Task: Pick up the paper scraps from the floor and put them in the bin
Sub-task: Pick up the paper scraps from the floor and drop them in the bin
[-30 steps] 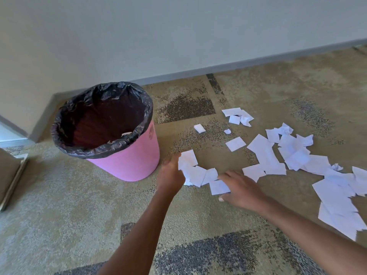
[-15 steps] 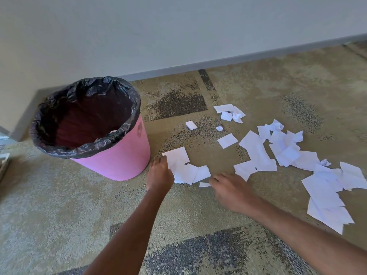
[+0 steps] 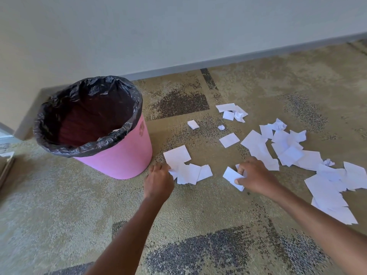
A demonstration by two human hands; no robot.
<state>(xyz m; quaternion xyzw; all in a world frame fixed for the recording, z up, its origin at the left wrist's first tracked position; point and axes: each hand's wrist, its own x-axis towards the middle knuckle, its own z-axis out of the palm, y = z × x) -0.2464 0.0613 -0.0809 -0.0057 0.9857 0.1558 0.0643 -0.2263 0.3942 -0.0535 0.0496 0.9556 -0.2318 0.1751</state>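
Note:
A pink bin (image 3: pixel 117 155) lined with a black bag stands on the carpet at the left, a scrap or two visible inside. White paper scraps lie scattered to its right. My left hand (image 3: pixel 158 181) pinches the edge of a small cluster of scraps (image 3: pixel 186 167) just right of the bin's base. My right hand (image 3: pixel 256 177) grips a white scrap (image 3: pixel 232 176) between thumb and fingers, slightly lifted. A larger spread of scraps (image 3: pixel 288 147) lies beyond and to the right of that hand, reaching the frame's right edge.
The wall and grey skirting board (image 3: pixel 218 63) run behind the bin and scraps. A brown flat object (image 3: pixel 5 169) lies at the far left edge. Small scraps (image 3: pixel 231 113) and a crumpled ball (image 3: pixel 221 127) sit farther back. Patterned carpet (image 3: pixel 198 245) extends in front of me.
My right hand has closed on one scrap and pulled it away from the left cluster. My left hand slid down to the cluster's edge and took hold. The view shifted slightly.

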